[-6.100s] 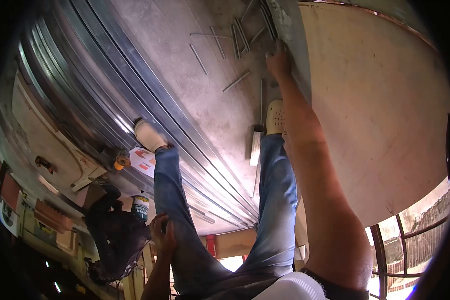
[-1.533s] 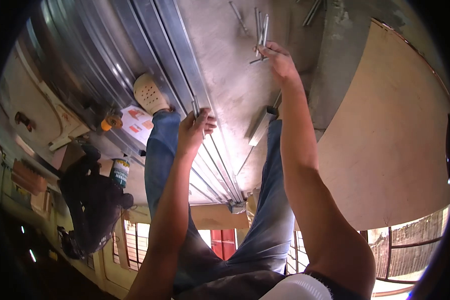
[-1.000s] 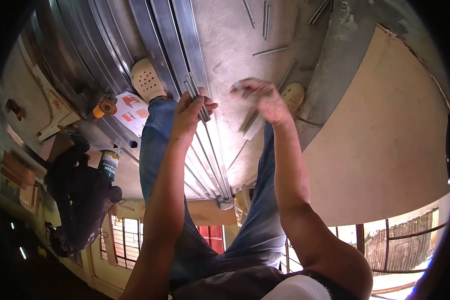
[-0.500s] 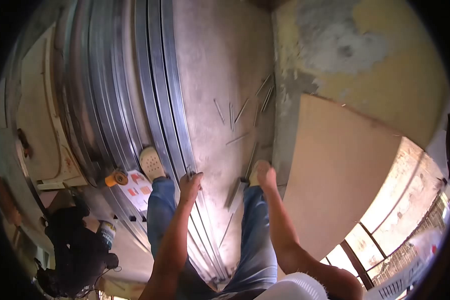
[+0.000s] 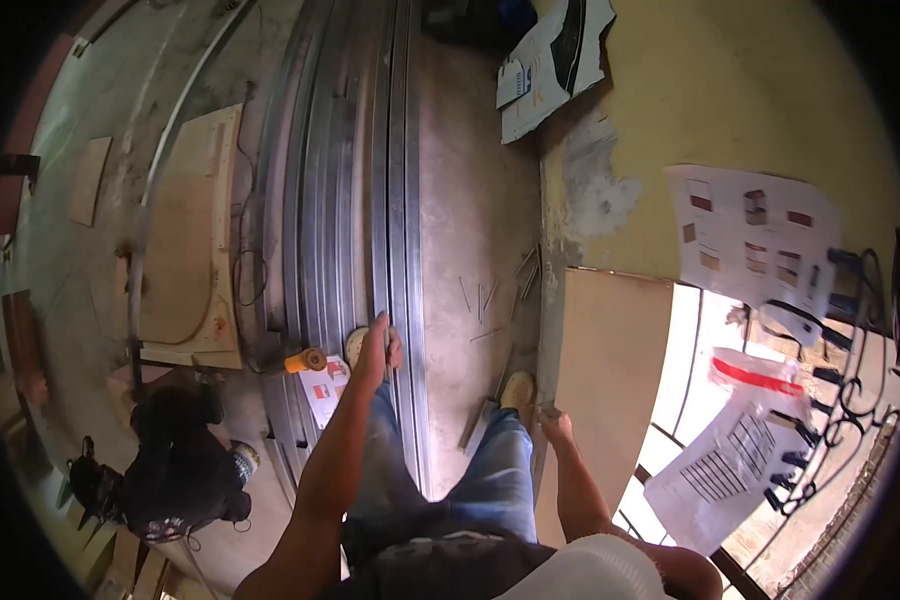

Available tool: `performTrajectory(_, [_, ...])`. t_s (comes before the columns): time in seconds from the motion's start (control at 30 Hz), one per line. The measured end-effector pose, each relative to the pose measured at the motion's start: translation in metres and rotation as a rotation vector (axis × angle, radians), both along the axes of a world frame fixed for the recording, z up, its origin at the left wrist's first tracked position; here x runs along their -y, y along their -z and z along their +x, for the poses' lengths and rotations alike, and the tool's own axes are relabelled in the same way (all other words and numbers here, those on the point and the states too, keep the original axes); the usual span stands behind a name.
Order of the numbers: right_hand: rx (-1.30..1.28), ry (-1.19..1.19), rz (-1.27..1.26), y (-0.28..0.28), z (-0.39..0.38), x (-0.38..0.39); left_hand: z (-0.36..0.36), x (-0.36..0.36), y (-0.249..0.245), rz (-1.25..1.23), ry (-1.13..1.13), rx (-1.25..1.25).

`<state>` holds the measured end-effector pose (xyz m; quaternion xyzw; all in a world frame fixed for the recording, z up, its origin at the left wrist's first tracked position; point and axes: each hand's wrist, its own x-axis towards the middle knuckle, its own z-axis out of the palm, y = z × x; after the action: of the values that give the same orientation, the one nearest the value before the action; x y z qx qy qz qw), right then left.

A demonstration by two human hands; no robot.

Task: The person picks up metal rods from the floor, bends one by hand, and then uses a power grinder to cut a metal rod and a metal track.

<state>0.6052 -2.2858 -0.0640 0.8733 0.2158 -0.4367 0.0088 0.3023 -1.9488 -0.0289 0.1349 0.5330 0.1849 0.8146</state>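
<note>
My left hand (image 5: pixel 378 352) is over the long metal tubes (image 5: pixel 398 200), near my left clog (image 5: pixel 354 346). Its fingers are curled, thumb pointing forward, and whatever lies in them is hidden. Lower right, my right hand (image 5: pixel 556 426) is closed beside my right knee, close to a brown panel (image 5: pixel 610 370). I cannot make out what it holds. An orange cylinder with a dark end (image 5: pixel 305 360) and a printed sheet (image 5: pixel 322 392) rest on the tubes left of my foot.
Several short metal rods (image 5: pixel 482 302) lie on the floor by the wall. A wooden board (image 5: pixel 192 270) and a black bag-like bundle (image 5: pixel 175 460) are to the left. Printed sheets (image 5: pixel 755 230) hang on the right, with cables and black clips near them.
My view has tilted up and shifted, bringing the wall sheets into sight. The right hand has moved back from over my right foot to beside the knee. The left hand stays near the tubes.
</note>
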Motion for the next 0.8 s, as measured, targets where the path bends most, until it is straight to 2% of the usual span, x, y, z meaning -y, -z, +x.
performTrajectory(0.07, [-0.001,0.024,0.012,-0.008,0.0,-0.01,-0.003,-0.007,-0.02,0.112,-0.039,0.059])
performTrajectory(0.1, [0.002,0.044,0.023,-0.008,0.002,-0.018,-0.002,-0.015,-0.044,0.023,-0.048,0.087])
performTrajectory(0.13, [0.021,-0.001,0.047,-0.006,0.005,-0.026,-0.002,-0.016,-0.056,0.034,-0.049,0.079])
performTrajectory(0.2, [0.028,-0.063,0.091,-0.013,0.009,-0.047,-0.007,-0.011,-0.081,0.064,-0.071,-0.088])
performTrajectory(0.27, [-0.073,-0.068,0.141,-0.018,0.019,-0.079,-0.017,-0.003,-0.117,0.098,-0.148,-0.1])
performTrajectory(0.33, [-0.164,-0.243,0.223,0.035,0.039,-0.086,-0.029,0.022,-0.161,0.232,-0.418,0.026])
performTrajectory(0.37, [-0.211,-0.284,0.283,0.067,0.048,-0.079,-0.036,0.038,-0.189,0.281,-0.458,0.055])
performTrajectory(0.4, [-0.167,-0.442,0.294,0.069,0.053,-0.097,-0.042,0.057,-0.212,0.272,-0.473,0.038])
performTrajectory(0.43, [-0.113,-0.595,0.313,0.067,0.056,-0.117,-0.047,0.07,-0.232,0.245,-0.646,0.031])
performTrajectory(0.5, [-0.113,-0.468,0.267,0.007,0.042,-0.176,-0.048,0.097,-0.273,0.206,-0.933,0.063])
performTrajectory(0.53, [-0.251,0.003,0.305,-0.023,0.031,-0.199,-0.056,0.112,-0.264,0.213,-0.976,0.06])
performTrajectory(0.57, [-0.26,-0.044,0.302,-0.062,0.024,-0.216,-0.069,0.127,-0.242,0.085,-1.091,0.117])
performTrajectory(0.63, [-0.23,-0.183,0.249,-0.12,0.006,-0.244,-0.079,0.153,-0.234,-0.15,-1.305,0.24])
performTrajectory(0.67, [-0.173,-0.52,0.241,-0.088,0.018,-0.245,-0.081,0.16,-0.231,-0.145,-1.376,0.256])
performTrajectory(0.73, [0.091,-1.184,0.324,-0.013,0.045,-0.247,-0.095,0.163,-0.227,-0.088,-1.339,0.397])
performTrajectory(0.77, [0.171,-1.278,0.334,-0.044,0.039,-0.245,-0.1,0.153,-0.227,-0.09,-1.36,0.417])
performTrajectory(0.8, [0.256,-1.369,0.346,-0.076,0.033,-0.242,-0.103,0.135,-0.229,-0.074,-1.326,0.333])
